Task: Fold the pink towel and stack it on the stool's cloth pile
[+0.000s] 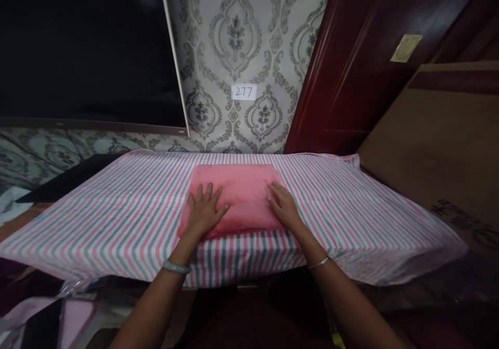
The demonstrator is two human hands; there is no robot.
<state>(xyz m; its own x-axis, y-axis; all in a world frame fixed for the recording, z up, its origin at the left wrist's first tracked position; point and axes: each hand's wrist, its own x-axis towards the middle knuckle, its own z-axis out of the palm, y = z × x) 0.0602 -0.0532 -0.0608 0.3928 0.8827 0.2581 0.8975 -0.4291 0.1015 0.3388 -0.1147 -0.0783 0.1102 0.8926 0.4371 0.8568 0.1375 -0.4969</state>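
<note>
A soft pink folded cloth (241, 196), fuzzy like a towel or blanket, lies as a flat rectangle on the striped tablecloth (136, 203). My left hand (204, 211) rests on its left part, palm down with the fingers spread. On its right edge lies my right hand (284, 203), fingers stretched out and pointing inward across the cloth. Neither hand grips it. The cloth's near edge sits close to the table's front edge, where the striped cover hangs down. Its underside is hidden.
A large dark television screen (86, 48) stands at the back left. Behind the table are patterned wallpaper with a paper label (244, 92) reading 277 and a dark red door (351, 63). A big cardboard box (436, 146) stands at the right.
</note>
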